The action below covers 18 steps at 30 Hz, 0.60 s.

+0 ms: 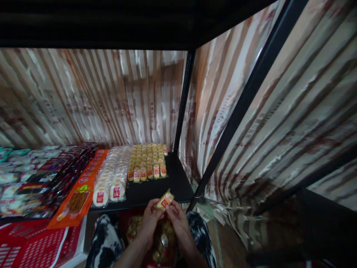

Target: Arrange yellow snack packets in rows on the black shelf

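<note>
Between my two hands is a small wrapped snack cake (165, 200) in a clear and yellow packet with a red and orange label. My left hand (153, 213) pinches its left end, and my right hand (176, 216) grips the right end. Under my forearms, between my knees, lies a container with several more yellow-wrapped packets (161, 243). Ahead on the black shelf (156, 190), rows of matching small packets (147, 162) stand lined up, their red labels facing me.
Left of those rows are clear-wrapped round white pastries (117, 191), an orange snack bag (76, 201) and dark shiny packets (64, 167). A red basket (30, 242) sits lower left. Black posts (185, 100) and striped plastic sheeting (125, 96) enclose the shelf; another shelf hangs above.
</note>
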### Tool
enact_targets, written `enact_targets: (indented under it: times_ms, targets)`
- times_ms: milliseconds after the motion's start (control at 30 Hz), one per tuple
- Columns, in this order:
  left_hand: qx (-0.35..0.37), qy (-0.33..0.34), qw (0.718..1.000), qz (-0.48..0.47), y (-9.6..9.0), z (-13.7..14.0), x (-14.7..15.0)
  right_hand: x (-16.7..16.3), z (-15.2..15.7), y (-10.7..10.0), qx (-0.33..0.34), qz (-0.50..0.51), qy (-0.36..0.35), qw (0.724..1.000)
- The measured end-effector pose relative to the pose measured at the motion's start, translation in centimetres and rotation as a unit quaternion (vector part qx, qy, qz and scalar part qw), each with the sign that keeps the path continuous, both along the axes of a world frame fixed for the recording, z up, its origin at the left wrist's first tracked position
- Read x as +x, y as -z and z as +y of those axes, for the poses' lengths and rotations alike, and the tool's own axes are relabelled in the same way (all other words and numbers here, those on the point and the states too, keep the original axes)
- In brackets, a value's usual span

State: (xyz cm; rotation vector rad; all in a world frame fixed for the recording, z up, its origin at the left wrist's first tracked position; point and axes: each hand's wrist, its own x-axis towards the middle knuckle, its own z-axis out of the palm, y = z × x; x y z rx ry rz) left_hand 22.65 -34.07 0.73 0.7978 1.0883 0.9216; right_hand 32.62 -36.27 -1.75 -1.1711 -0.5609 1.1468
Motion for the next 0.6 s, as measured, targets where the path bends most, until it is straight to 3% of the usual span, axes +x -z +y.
enact_targets:
  times_ms: [167, 333, 433, 600]
  targets:
    - [0.054, 0.033, 0.998, 0.014, 0.6, 1.2, 1.6, 1.0, 1.2, 0.5, 0.012, -0.030, 0.045, 0.998]
    - [0.108, 0.006, 0.977, 0.184, 1.6, 3.8, 3.7, 3.3, 3.8, 1.7, 0.018, -0.089, 0.106, 0.990]
    - [0.154, 0.000, 0.959, 0.237, 1.1, 5.0, 4.9, 4.7, 6.0, 2.2, 0.019, -0.134, 0.131, 0.982]
    - [0.166, 0.028, 0.962, 0.216, -0.8, 6.8, 7.1, 6.7, 9.9, 2.8, 0.012, -0.187, 0.139, 0.972]
